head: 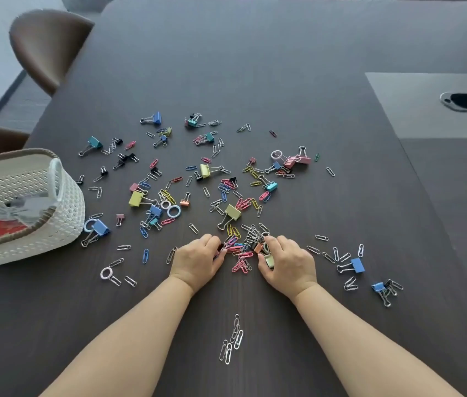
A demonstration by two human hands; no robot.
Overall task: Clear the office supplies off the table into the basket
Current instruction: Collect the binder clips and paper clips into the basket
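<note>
Your left hand (pixel 198 260) is curling its fingers into one edge of the heap of paper clips (pixel 241 255); whether it is actually gripping any, I cannot tell. Your right hand (pixel 286 262) is closing round a pale green binder clip (pixel 269 261) at the heap's other edge. You are, I judge, gathering an early handful. The scattered clips (pixel 206 170) are lying across the tabletop (pixel 255 81), and the basket (pixel 66 213) is standing well off to your left. Next you are needing a firm scoop and a level carry leftward.

One left hand (pixel 196 260), one right hand (pixel 286 262), one basket (pixel 54 239), two chairs (pixel 46 47), countless paper clips (pixel 238 339) and binder clips (pixel 357 265)
</note>
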